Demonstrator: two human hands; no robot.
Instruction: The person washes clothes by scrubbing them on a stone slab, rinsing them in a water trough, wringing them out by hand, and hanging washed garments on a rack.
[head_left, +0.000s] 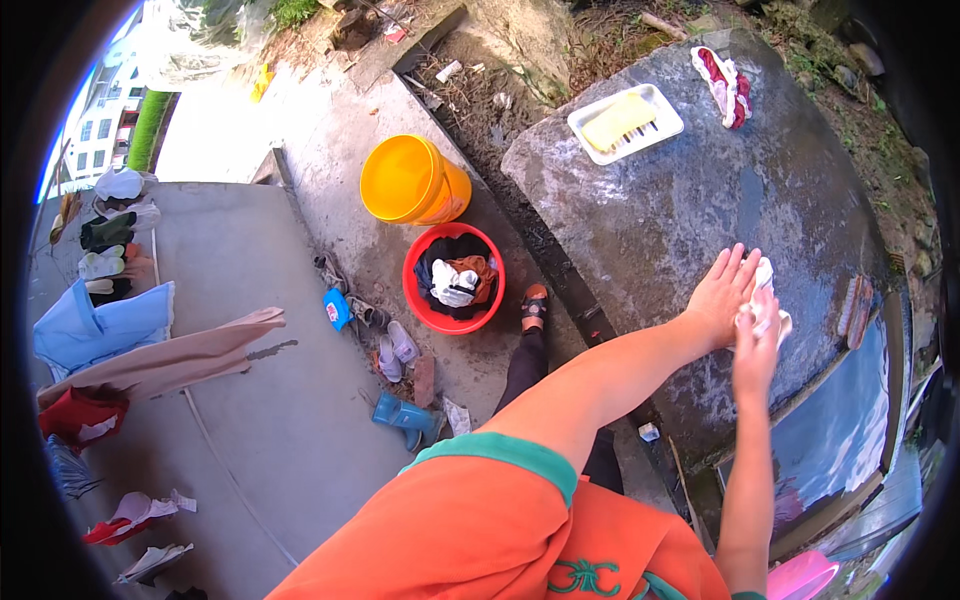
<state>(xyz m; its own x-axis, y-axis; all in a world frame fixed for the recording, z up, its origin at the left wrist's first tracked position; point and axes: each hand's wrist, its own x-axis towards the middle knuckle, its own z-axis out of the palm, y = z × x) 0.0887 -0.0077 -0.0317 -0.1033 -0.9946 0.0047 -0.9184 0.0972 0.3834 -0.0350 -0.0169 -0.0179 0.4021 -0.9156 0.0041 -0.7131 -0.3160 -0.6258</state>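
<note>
On the wet stone slab (660, 225), a small white cloth (766, 279) lies bunched beneath and between my hands. My left hand (721, 296) presses on its near edge, fingers stretched out. Close beside it, my right hand (756, 345) touches the cloth with its fingers; whether they grip it is unclear. A scrubbing brush (855, 311) rests at the slab's right edge. Farther up lie a white tray (664, 133) with a yellow block (619, 122) in it, and a crumpled red-and-white cloth (724, 86).
A red basin (411, 298) of clothes stands beside a yellow bucket (401, 178) on the concrete. Shoes (397, 349) and blue rubber boots (405, 416) lie nearby. A water trough (832, 427) adjoins the slab. Laundry (105, 322) hangs at the left.
</note>
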